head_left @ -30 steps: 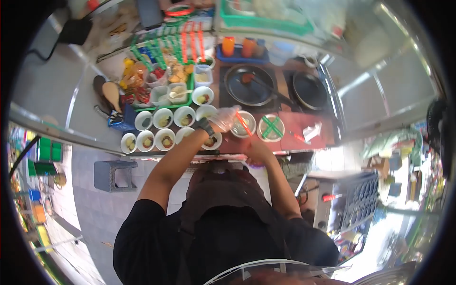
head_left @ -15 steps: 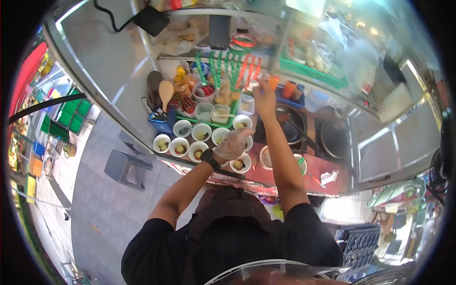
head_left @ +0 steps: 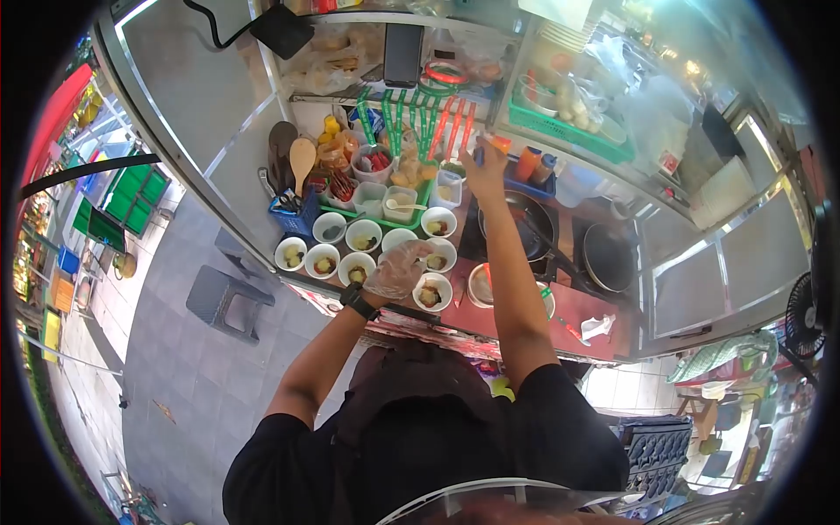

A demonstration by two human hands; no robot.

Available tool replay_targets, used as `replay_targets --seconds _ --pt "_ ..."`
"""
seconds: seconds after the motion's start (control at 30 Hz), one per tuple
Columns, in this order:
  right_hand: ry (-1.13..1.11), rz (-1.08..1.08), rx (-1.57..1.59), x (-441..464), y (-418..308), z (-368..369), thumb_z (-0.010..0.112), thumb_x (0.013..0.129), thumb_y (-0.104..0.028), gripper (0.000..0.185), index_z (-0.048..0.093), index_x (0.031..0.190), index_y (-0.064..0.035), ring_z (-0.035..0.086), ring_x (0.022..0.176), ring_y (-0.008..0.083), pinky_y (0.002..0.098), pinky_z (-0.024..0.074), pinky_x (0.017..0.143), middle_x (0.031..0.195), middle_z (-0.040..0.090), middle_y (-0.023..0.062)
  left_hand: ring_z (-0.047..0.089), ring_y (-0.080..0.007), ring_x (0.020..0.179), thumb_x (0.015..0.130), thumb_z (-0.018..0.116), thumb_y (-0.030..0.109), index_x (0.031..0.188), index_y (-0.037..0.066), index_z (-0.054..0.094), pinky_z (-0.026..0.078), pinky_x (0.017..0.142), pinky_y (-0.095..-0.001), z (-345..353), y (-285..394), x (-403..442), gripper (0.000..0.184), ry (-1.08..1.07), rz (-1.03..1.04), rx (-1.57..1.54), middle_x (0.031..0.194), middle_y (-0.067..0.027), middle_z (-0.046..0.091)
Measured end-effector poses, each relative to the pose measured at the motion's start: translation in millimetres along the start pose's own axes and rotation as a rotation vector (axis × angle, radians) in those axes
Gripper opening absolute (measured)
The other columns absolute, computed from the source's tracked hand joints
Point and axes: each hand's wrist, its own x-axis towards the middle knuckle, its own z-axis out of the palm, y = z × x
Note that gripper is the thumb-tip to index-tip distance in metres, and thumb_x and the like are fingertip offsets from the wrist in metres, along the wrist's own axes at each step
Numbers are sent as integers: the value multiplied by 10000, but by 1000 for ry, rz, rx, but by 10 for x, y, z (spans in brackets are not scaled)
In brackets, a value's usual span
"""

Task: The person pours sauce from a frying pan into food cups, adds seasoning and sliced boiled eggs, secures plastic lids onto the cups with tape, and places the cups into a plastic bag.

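My left hand [head_left: 396,272], in a clear plastic glove with a dark watch at the wrist, hovers over several white cups with its fingers loosely extended. A cup [head_left: 430,292] with pale and dark food sits just right of it, another cup [head_left: 356,268] to its left. My bare right hand [head_left: 486,171] reaches to the back of the counter, its fingers closed around a small container with an orange top [head_left: 500,143]; the rest is mostly hidden. Below that hand is a clear plastic tub [head_left: 447,189]. Left of it, green and red strips [head_left: 423,122] hang from the shelf.
A frying pan [head_left: 528,225] and a second dark pan [head_left: 608,258] stand right of my right forearm. A green tray [head_left: 421,206] holds tubs of ingredients. A blue basket [head_left: 298,216] holds utensils, and a blue tray [head_left: 535,184] holds bottles. Glass panels enclose the stall's sides.
My left hand has shifted left and slightly down over the cups. My right hand has turned a little and come slightly down and left, still with the orange-topped container.
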Motion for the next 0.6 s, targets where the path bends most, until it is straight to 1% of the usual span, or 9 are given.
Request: replay_targets --seconds 0.03,0.13,0.2,0.27,0.3,0.33,0.4,0.53,0.6 --pt "67 12 28 -11 -31 75 828 907 -300 461 674 1263 -51 570 1178 416 481 460 1062 1267 622 245 731 -350 1053 861 624 -45 1246 23 637 600 915 -433 32 -25 -19 391 -11 -26 -38 1126 -159 722" --pt "22 -25 104 -9 32 168 841 904 -294 400 691 1170 -36 558 1214 426 489 440 1087 1277 598 253 737 -353 1045 880 616 -39 1230 14 637 604 906 -440 51 -27 -21 355 -37 -69 -87 1104 -171 725" --pt "21 -90 113 -37 53 167 804 938 -232 290 682 1079 -10 619 1139 369 464 500 1014 1186 637 208 739 -352 1043 887 610 -36 1222 13 637 606 902 -444 61 4 -62 340 -52 -93 -102 1099 -178 726" --pt "-24 140 473 -69 -172 121 763 963 -159 203 666 1034 5 664 1029 292 421 556 883 1136 652 176 738 -351 1048 886 603 -35 1212 13 635 604 912 -448 57 -15 -86 331 -49 -127 -144 1103 -180 724" --pt "60 13 497 -37 -472 31 739 976 -119 152 660 1002 8 673 925 215 353 563 778 1097 655 150 741 -351 1041 895 590 -32 1212 11 634 604 908 -443 73 -48 -127 323 -51 -154 -167 1108 -175 724" --pt "56 15 496 56 -725 -46 739 976 -119 152 660 1002 8 673 925 215 353 563 778 1097 655 150 741 -351 1041 895 590 -32 1212 11 634 604 908 -443 59 -48 -131 323 -50 -158 -170 1108 -175 724" --pt "45 -26 349 198 -1058 -185 681 1014 -139 139 666 975 -6 630 817 144 323 505 787 962 677 64 747 -344 1032 909 591 -26 1208 11 632 608 893 -430 42 -14 -139 304 -61 -130 -82 1103 -169 727" --pt "-69 146 377 571 -1179 -270 675 1000 -126 179 663 891 15 663 719 159 296 531 695 825 685 70 747 -337 1032 957 645 3 1190 12 640 605 897 -418 38 137 -25 232 -28 -133 -153 1101 -167 735" --pt "-191 114 661 718 -1430 -481 657 997 -138 218 664 842 15 658 694 152 293 511 660 763 686 58 754 -360 962 967 691 72 1172 17 665 602 850 -414 120 143 37 214 20 -144 -199 1025 -168 768"
